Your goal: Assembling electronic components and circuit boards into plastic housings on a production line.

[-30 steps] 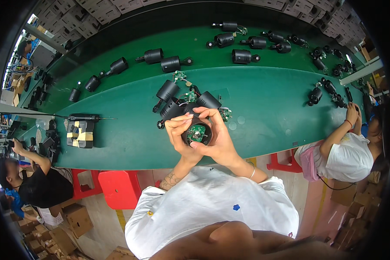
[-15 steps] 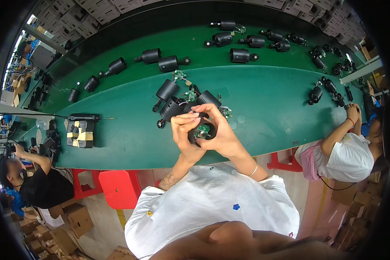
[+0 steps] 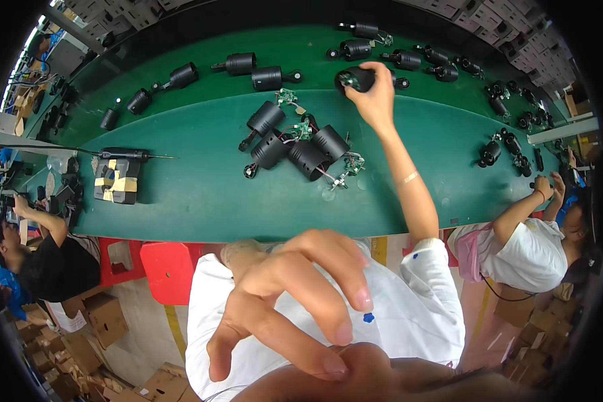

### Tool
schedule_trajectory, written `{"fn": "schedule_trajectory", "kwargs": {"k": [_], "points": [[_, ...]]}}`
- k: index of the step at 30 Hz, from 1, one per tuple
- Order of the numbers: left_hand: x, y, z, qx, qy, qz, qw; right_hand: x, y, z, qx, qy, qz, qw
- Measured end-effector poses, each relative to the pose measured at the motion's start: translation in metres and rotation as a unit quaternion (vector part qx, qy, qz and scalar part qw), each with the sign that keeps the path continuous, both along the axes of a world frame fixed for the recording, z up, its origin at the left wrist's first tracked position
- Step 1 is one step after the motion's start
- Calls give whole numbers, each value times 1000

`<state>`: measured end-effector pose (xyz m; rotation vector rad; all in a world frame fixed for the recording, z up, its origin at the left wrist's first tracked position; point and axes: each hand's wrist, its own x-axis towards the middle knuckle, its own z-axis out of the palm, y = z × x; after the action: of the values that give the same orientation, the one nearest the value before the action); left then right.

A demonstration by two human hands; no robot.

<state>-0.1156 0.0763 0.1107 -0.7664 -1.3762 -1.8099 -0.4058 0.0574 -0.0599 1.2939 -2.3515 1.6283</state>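
My right hand [image 3: 376,94] reaches out to the far green strip of the bench and grips a black cylindrical housing [image 3: 359,79]. A bit of green circuit board shows at the housing's open end. Close to the camera, my left hand [image 3: 281,288] is raised over my white shirt, fingers spread and bent, holding nothing. On the bench between them lies a cluster of ribbed black housings [image 3: 271,149], with small green circuit boards [image 3: 354,163] hanging out on wires.
Along the far strip lie more black housings [image 3: 240,63]. A power screwdriver [image 3: 124,154] rests on a black box with yellow tape [image 3: 117,185] at left. A red stool [image 3: 171,271] stands by the bench edge. Seated people [image 3: 53,268] work on both sides.
Both hands held the housing near the bench's front. The right hand has carried it away to the far strip, while the left hand has let go and risen toward the camera.
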Motion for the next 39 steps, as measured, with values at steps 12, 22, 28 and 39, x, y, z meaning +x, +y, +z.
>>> {"fn": "schedule_trajectory", "kwargs": {"k": [12, 22, 28, 39], "points": [[-2, 0, -18, 37, 2, 15, 999, -15, -91, -44, 213, 171, -88, 958], [5, -10, -21, 56, 35, -1, 998, -199, -135, -60, 305, 142, -222, 915], [9, -14, -24, 67, 27, 42, 997, -204, -144, -49, 420, 106, -194, 880], [26, -12, -11, 35, 60, 169, 983, -224, -126, -15, 333, 151, -51, 929]]}}
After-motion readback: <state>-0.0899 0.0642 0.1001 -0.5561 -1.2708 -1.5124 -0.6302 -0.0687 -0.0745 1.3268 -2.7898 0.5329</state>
